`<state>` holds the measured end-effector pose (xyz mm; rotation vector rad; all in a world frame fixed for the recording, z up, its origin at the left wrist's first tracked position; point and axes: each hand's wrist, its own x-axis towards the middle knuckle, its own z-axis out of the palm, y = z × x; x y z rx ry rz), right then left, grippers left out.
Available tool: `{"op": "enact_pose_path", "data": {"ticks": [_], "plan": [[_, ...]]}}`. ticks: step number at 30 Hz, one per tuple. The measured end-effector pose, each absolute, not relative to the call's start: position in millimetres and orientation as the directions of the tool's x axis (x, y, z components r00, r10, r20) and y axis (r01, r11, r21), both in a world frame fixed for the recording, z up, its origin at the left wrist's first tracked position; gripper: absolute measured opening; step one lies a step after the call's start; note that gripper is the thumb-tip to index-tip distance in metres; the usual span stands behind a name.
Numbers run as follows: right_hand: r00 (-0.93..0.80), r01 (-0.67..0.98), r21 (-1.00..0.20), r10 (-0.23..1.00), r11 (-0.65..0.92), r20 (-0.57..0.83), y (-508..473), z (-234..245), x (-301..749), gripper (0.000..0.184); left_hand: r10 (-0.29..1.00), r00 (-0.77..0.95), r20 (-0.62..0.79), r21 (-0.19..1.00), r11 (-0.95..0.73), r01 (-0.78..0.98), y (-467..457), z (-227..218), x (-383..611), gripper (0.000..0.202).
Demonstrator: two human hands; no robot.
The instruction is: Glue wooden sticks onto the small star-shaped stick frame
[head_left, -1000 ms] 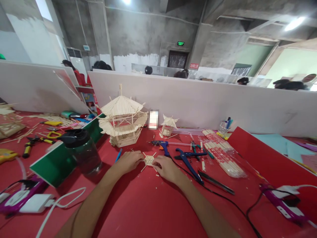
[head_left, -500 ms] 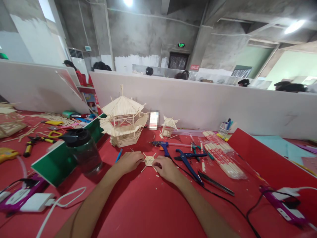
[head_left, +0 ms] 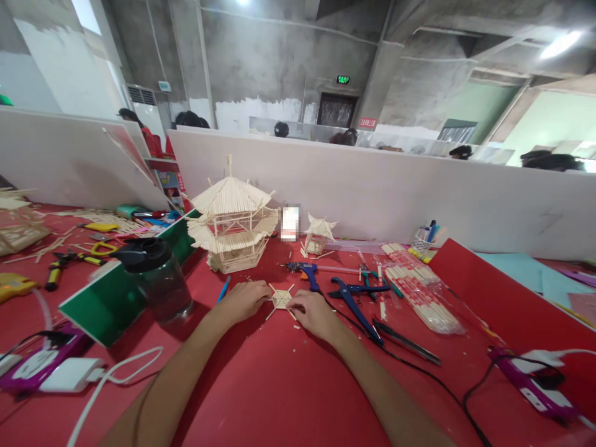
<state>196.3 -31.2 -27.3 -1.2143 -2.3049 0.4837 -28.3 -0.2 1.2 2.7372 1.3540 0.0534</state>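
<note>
A small six-sided frame of thin wooden sticks [head_left: 281, 299], with stick ends poking out at its corners, lies on the red table between my hands. My left hand [head_left: 248, 298] is closed at its left edge, fingertips pinching the rim. On the opposite edge, the fingers of my right hand [head_left: 313, 310] are bent and closed on the frame. Behind it stand a large two-tier stick pavilion [head_left: 233, 226] and a tiny stick pavilion [head_left: 319, 234]. A blue glue gun [head_left: 305, 273] rests just beyond my right hand.
A dark water bottle [head_left: 156, 282] and green divider [head_left: 107, 310] stand left. Right are a blue cutter [head_left: 356, 310], black tweezers [head_left: 406, 341], bagged sticks [head_left: 421, 295] and a black cord [head_left: 419, 372]. Power strips [head_left: 535, 391] lie at both sides. A white partition [head_left: 372, 192] closes the back.
Both hands stay on the stick frame with almost no movement. The whole view has shifted very slightly; nothing was let go or picked up.
</note>
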Motion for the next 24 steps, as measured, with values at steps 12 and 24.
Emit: {"op": "enact_pose_path", "data": {"ticks": [12,24], "plan": [[-0.524,0.691,-0.447,0.82,0.568,0.231,-29.6,-31.0,196.1,0.031,0.793,0.609,-0.009,0.116,-0.604,0.789,1.2,1.4,-26.9,0.026],[-0.479,0.744,-0.411,0.849,0.527,0.223,-32.7,-26.4,193.4,0.022,0.819,0.574,-0.015,0.125,-0.568,0.814,-1.2,3.4,-26.1,0.024]]}}
